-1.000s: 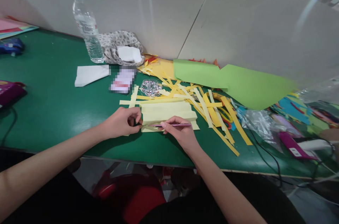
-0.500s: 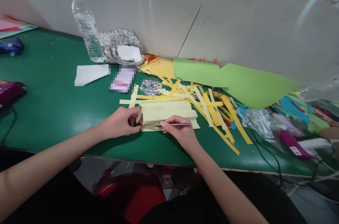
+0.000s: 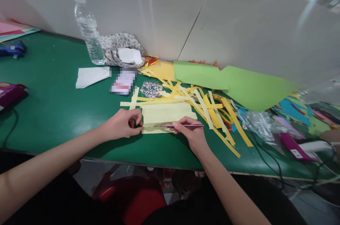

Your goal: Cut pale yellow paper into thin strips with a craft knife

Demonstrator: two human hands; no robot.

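A pale yellow folded paper lies on the green table, with creases running across its width. My left hand is closed at the paper's lower left corner, thumb and index finger pinching its edge. In my right hand is a slim purple pointed tool, held like a pen; its exact kind is hard to make out. The tool lies along the lower fold of the paper, its tip pointing left toward my left hand. My right fingertips rest at the paper's lower right part.
Yellow paper strips spread right of the paper, over scissors. Behind are a bag of small beads, a phone, a white tissue, a water bottle and green sheets. Cables run at the right.
My right hand has slid to the right along the paper's lower fold with the purple tool. My left hand stays at the left corner. The view has shifted slightly.
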